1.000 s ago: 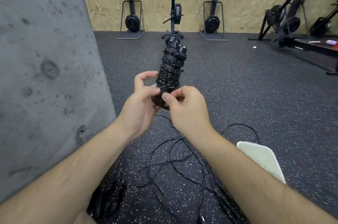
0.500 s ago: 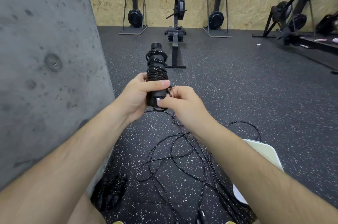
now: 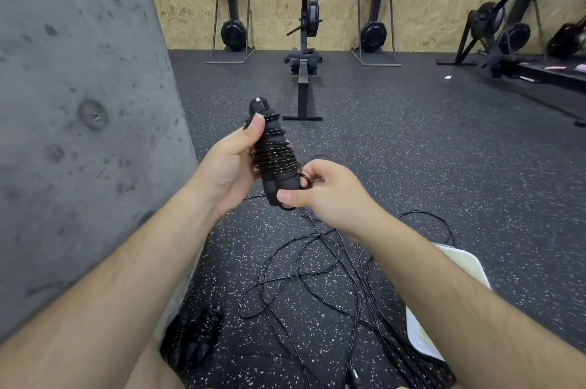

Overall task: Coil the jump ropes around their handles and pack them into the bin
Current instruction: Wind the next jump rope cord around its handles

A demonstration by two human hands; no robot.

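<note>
The left hand [image 3: 228,173] is holding the paired handles [image 3: 283,183] tilted up above the floor [image 3: 412,166], its grip curled round them so the wound rope [image 3: 275,154] cannot slip. The right hand [image 3: 329,195] is pinching the rope at the handles' base, apparently to lay another turn from the slack trailing below.
</note>
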